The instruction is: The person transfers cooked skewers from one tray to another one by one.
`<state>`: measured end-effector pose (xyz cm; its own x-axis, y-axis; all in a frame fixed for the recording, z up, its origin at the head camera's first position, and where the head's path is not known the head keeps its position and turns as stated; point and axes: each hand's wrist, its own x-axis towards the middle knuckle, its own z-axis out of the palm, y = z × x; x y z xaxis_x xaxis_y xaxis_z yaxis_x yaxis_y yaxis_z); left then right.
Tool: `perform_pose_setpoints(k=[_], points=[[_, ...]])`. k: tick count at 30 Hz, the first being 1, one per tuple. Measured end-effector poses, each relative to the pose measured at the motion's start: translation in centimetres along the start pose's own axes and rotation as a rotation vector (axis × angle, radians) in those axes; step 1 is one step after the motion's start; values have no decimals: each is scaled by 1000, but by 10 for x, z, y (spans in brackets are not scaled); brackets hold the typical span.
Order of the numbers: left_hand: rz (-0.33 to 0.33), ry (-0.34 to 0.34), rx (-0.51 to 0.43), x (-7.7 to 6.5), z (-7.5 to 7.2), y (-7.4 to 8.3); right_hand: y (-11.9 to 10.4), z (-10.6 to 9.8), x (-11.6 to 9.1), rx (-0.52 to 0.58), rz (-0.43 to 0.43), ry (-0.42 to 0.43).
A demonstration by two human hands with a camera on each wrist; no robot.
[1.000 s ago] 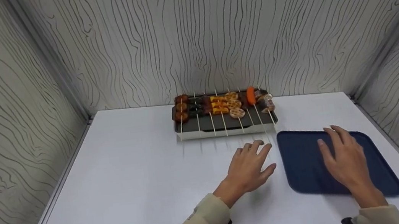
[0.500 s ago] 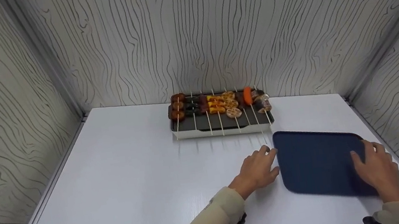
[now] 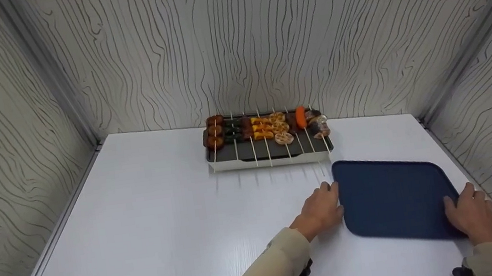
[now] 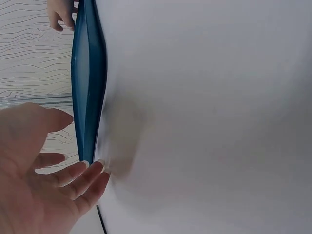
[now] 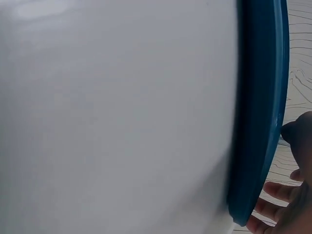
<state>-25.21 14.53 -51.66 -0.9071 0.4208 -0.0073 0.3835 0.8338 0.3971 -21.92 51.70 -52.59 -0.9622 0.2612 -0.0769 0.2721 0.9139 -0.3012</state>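
Observation:
A dark blue rectangular tray [image 3: 396, 199] with a raised rim lies on the white table between my hands. My left hand [image 3: 322, 208] is at its left edge, fingertips right at the rim. In the left wrist view, the fingers [image 4: 90, 187] are loosely extended against the end of the tray [image 4: 90, 83]. At the opposite edge is my right hand [image 3: 475, 214], its thumb over the rim and its fingers along the outer side. The right wrist view shows the thumb and fingertips of the right hand [image 5: 297, 195] against the blue rim [image 5: 265, 97].
Behind the tray to the left, a dark grill plate [image 3: 229, 153] on a pale base carries several skewers, among them lotus root slices [image 3: 284, 138] and an orange sausage [image 3: 301, 117]. Wood-grain panels [image 3: 233, 44] enclose the table [image 3: 152, 217] at the back and sides.
My right hand has moved from over the tray rightward to its right edge. My left hand has moved right to the left edge. The whole head view has shifted slightly.

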Motion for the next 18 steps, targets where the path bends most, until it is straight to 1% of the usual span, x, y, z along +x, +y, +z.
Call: perform_pose_setpoints(k=[5,8,11,16,18], points=[[-33,-34,-45,5,4,7,5,-1,0,5,-1,-9],[-38,-52,-59,6,5,11,6,-2,1,9,-13,-6],[-35,-55,-78,7,7,14,7,-4,2,19,-28,1],[-56,-50,-114,9,8,16,7,-5,5,40,-99,25],[-76,-59,-149,10,8,17,7,-5,5,39,-124,40]])
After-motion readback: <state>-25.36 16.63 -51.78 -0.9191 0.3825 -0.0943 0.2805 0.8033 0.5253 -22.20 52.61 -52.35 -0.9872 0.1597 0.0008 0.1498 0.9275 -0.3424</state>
